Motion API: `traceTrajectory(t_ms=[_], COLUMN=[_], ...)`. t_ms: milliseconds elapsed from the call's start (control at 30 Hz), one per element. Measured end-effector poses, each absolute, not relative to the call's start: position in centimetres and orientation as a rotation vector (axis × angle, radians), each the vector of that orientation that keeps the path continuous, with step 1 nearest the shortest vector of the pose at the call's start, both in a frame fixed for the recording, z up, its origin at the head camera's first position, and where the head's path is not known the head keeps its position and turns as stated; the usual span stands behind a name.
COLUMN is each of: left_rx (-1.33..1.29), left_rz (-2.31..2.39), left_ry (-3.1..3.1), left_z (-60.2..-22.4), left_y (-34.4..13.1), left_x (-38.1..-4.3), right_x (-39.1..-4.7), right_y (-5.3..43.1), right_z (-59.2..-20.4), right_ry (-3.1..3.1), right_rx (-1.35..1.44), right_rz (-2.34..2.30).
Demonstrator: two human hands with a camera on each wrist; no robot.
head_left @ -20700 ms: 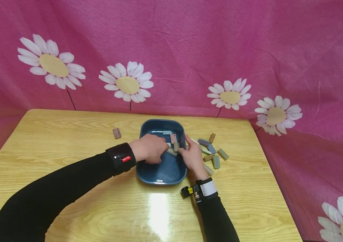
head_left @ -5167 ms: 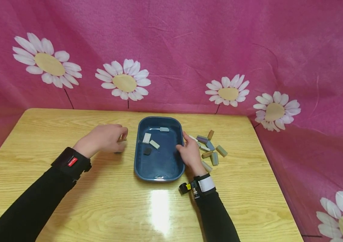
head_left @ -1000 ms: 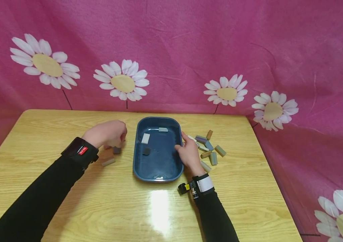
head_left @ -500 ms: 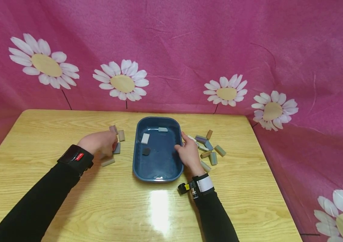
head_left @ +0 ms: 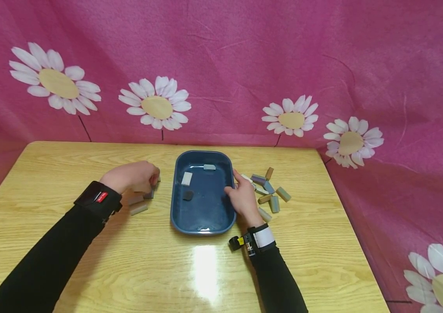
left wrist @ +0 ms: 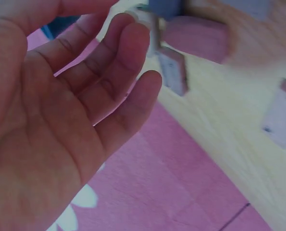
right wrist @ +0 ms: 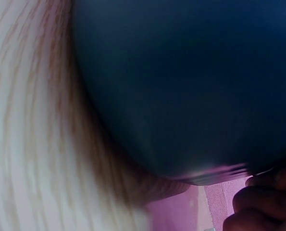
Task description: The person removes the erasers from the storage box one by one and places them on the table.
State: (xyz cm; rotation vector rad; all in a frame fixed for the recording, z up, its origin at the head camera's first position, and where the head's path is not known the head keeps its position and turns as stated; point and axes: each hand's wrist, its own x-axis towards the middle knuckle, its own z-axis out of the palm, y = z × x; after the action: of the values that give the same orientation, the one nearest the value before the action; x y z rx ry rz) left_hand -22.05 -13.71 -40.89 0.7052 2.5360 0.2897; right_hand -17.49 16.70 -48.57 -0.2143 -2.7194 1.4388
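Observation:
My left hand (head_left: pixel 131 177) is over a small group of blocks left of the tray. Its fingers are loosely bent, and the left wrist view shows the bare palm with the fingertips close to the blocks. A beige block (head_left: pixel 138 210), a pinkish block (head_left: pixel 135 200) and a grey-blue block (head_left: pixel 149 194) lie by it, others partly hidden beneath. My right hand (head_left: pixel 243 200) grips the right rim of a dark blue tray (head_left: pixel 172 204), thumb over the edge. Inside lie a white block (head_left: pixel 186 178), a pale grey block (head_left: pixel 209 167) and a dark piece (head_left: pixel 188 195).
Several mixed-colour blocks, among them a greenish block (head_left: pixel 282 194) and a brown block (head_left: pixel 269 174), lie loose to the right of the tray. The wooden table (head_left: pixel 147 269) backs onto a pink curtain (head_left: pixel 221 65) printed with daisies.
Several blocks have left the tray since the oldest frame, and a group has grown on the left. Lately my left hand dipped toward the grey-blue block, then shifted up-right; the right hand keeps its hold.

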Motion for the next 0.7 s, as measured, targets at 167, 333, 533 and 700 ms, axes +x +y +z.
traceTrajectory(t_ms=[167, 333, 533, 700], left_rx=[0.74, 0.846, 0.955, 0.987], left_rz=[0.336, 0.295, 0.219, 0.139], left_ry=[2.587, 2.686, 2.766, 2.727], left_z=[-40.3, -39.8, -39.3, -39.0], left_y=[-11.7, -9.3, -6.5, -4.3], left_x=[-22.5, -22.9, -23.3, -23.6], right_x=[-17.4, -17.5, -17.5, -17.6], right_y=[16.8, 16.8, 16.8, 16.7], right_z=[-48.5, -48.5, -48.6, -48.7], right_ry=[-2.718, -2.722, -2.716, -2.72], right_rx=[-0.213, -0.212, -0.219, -0.215], right_rz=[1.451, 1.448, 1.442, 1.45])
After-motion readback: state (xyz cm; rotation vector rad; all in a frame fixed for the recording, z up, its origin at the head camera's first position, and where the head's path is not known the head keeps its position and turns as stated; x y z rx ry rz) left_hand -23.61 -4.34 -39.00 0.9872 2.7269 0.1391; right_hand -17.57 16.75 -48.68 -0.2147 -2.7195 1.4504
